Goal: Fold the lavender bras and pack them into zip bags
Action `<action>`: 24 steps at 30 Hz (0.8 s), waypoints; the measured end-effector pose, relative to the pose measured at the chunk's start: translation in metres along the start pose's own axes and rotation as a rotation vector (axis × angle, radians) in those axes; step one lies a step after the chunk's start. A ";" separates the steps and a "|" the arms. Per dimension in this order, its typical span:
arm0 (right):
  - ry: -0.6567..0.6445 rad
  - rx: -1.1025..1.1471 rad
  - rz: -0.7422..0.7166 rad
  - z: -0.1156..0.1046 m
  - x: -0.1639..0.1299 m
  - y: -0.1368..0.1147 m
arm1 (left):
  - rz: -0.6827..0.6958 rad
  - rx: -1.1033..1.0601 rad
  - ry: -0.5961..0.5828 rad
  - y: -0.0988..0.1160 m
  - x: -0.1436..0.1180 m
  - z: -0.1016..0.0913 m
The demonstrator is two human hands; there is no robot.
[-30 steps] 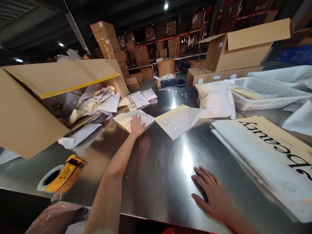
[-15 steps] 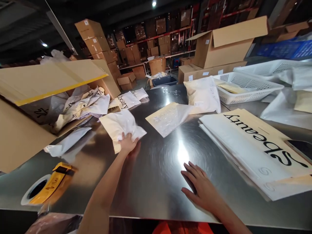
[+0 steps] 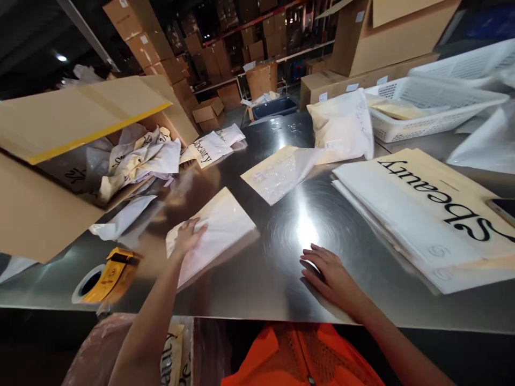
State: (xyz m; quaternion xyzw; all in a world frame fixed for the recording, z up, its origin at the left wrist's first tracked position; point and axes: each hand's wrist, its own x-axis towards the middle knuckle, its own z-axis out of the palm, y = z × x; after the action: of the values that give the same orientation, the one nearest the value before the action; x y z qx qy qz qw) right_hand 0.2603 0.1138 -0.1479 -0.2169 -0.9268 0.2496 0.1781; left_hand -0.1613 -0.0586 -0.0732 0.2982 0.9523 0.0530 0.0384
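Observation:
My left hand (image 3: 188, 235) grips the near left edge of a cream packet in a clear plastic bag (image 3: 219, 228), which lies flat on the steel table (image 3: 281, 268) close to the front edge. Spread flat on the bare metal to the right is my right hand (image 3: 332, 273), fingers apart and holding nothing. Another bagged cream packet (image 3: 281, 171) lies farther back at the middle of the table.
A large open cardboard box (image 3: 48, 161) on its side spills bagged packets at the left. A yellow tape dispenser (image 3: 102, 273) sits front left. A stack of large printed bags (image 3: 434, 209) fills the right, with a white basket (image 3: 434, 104) and a stuffed bag (image 3: 344, 128) behind.
My left hand reached a packet near the box, took hold of it and dragged it toward the table's front edge. My right hand stayed flat on the table.

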 end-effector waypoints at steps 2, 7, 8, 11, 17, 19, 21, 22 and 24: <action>0.061 0.149 0.117 -0.005 -0.003 -0.008 | 0.152 -0.004 -0.031 0.032 -0.005 0.013; -0.041 0.270 0.493 -0.020 -0.011 -0.036 | 0.507 -0.023 -0.091 0.119 -0.037 0.038; -0.096 0.271 0.541 -0.022 -0.013 -0.039 | 0.565 -0.038 -0.088 0.133 -0.044 0.040; -0.158 0.321 0.614 -0.027 -0.025 -0.043 | 0.717 -0.177 0.029 0.163 -0.078 0.037; -0.084 0.528 0.597 -0.026 -0.052 -0.046 | 0.564 -0.678 -0.507 0.186 -0.211 0.056; -0.044 0.704 0.578 -0.026 -0.056 -0.049 | 0.385 -0.931 -0.946 0.194 -0.245 0.070; -0.038 0.879 0.589 -0.026 -0.057 -0.053 | 0.124 -1.201 -1.169 0.206 -0.264 0.080; -0.051 0.969 0.607 -0.025 -0.056 -0.055 | -0.004 -1.307 -1.200 0.213 -0.267 0.083; -0.089 1.132 0.651 -0.026 -0.054 -0.060 | -0.188 -1.431 -1.192 0.226 -0.268 0.083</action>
State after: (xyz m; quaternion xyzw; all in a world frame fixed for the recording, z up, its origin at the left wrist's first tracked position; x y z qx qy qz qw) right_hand 0.2982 0.0505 -0.1068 -0.3484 -0.5459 0.7487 0.1415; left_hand 0.1944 -0.0207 -0.1160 0.1032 0.5367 0.4616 0.6987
